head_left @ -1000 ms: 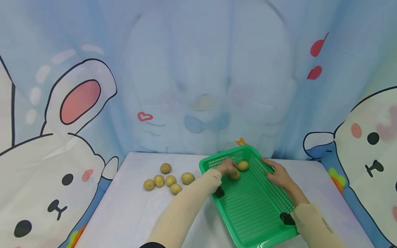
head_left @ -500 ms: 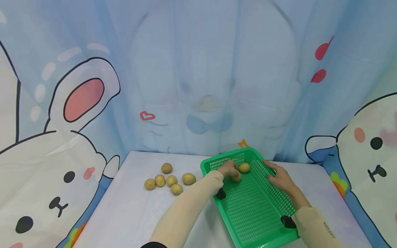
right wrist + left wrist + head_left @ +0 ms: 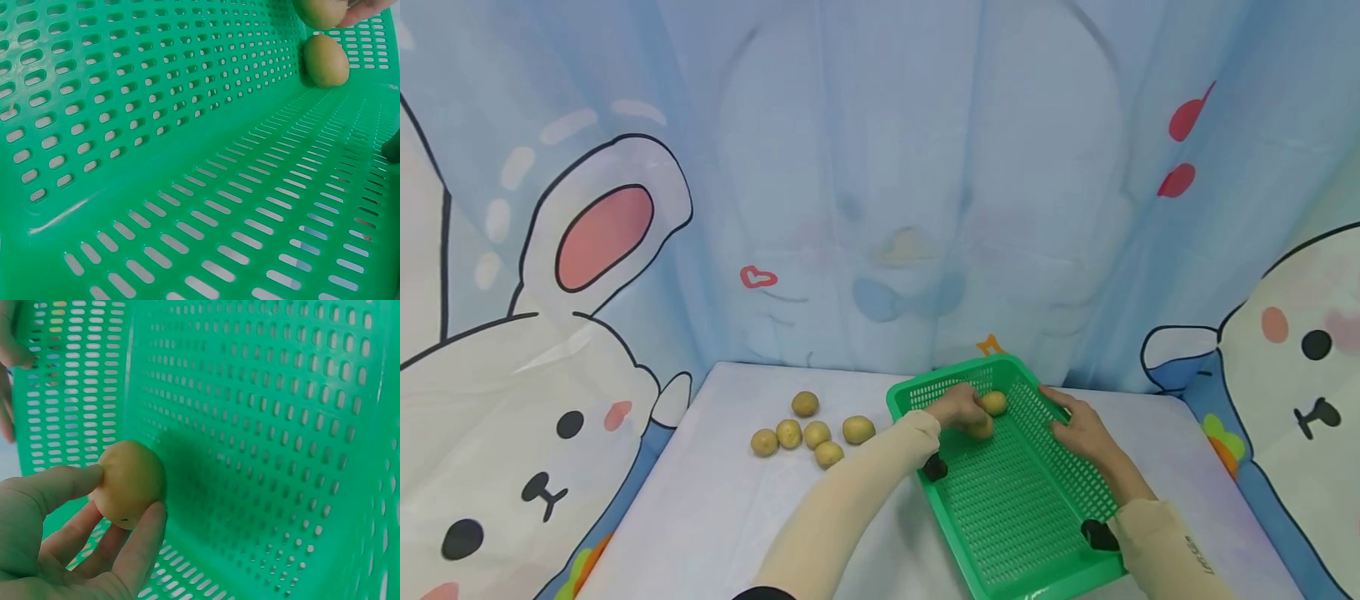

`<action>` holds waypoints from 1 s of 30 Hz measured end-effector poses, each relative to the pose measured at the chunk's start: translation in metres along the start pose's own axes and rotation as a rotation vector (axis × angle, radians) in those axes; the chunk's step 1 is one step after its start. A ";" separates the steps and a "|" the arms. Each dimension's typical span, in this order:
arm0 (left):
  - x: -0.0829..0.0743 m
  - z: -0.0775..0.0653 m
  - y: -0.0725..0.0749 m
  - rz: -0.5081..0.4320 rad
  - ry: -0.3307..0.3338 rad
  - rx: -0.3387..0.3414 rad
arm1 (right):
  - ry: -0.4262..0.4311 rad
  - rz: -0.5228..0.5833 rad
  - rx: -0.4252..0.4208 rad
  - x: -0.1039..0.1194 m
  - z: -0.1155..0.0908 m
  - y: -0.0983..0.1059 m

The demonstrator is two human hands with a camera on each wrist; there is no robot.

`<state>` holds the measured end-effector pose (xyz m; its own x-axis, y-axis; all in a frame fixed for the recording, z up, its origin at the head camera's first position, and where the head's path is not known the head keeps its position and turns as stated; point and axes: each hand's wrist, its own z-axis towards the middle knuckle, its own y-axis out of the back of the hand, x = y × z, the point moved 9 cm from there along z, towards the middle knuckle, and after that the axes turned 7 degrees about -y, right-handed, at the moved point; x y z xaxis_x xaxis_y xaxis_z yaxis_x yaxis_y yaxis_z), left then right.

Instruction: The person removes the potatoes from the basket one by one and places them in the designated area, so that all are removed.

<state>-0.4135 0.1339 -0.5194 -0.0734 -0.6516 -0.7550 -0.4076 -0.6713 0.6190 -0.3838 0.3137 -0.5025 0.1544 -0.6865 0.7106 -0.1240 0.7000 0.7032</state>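
Observation:
My left hand (image 3: 957, 406) reaches into the far end of a green plastic basket (image 3: 951, 533). Between its thumb and fingers it pinches a yellow potato (image 3: 129, 483), held close over the perforated floor. A second potato (image 3: 995, 403) lies just beyond, in the basket's far end; the right wrist view shows this potato (image 3: 326, 60) against the wall. My right hand (image 3: 1086, 429) grips the basket's right side, thumb over the rim and fingers along the outside. The basket sits slanted on the table, its far end at the back edge.
Several loose potatoes (image 3: 817, 435) are grouped on the white tabletop (image 3: 700, 517) left of the basket. A blue cartoon curtain (image 3: 820, 208) hangs right behind the table. My left forearm crosses the basket's left rim.
My left hand has shifted slightly right inside the basket with the potato, toward the second potato. The right hand keeps its hold on the rim. The head view has shifted slightly.

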 end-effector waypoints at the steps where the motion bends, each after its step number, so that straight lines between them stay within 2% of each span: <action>1: -0.003 -0.002 0.000 -0.003 -0.010 0.010 | 0.000 -0.005 -0.002 0.001 0.000 0.001; 6: -0.018 -0.009 0.001 -0.007 -0.066 0.052 | 0.007 -0.017 -0.012 0.003 -0.001 0.003; 13: -0.031 -0.018 0.007 0.003 -0.155 0.089 | 0.003 0.032 0.009 0.002 -0.002 0.000; 20: -0.035 -0.031 0.026 -0.107 -0.252 0.129 | -0.001 0.003 0.007 0.002 -0.002 -0.001; 25: -0.026 -0.042 0.048 -0.174 -0.313 0.151 | -0.008 0.006 0.009 0.002 -0.003 0.000; 30: -0.003 -0.053 0.083 -0.201 -0.333 0.103 | 0.008 -0.005 0.000 0.004 -0.003 0.000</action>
<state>-0.3988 0.0615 -0.4542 -0.2670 -0.3492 -0.8982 -0.5320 -0.7237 0.4396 -0.3802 0.3118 -0.4996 0.1627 -0.6884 0.7069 -0.1235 0.6966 0.7068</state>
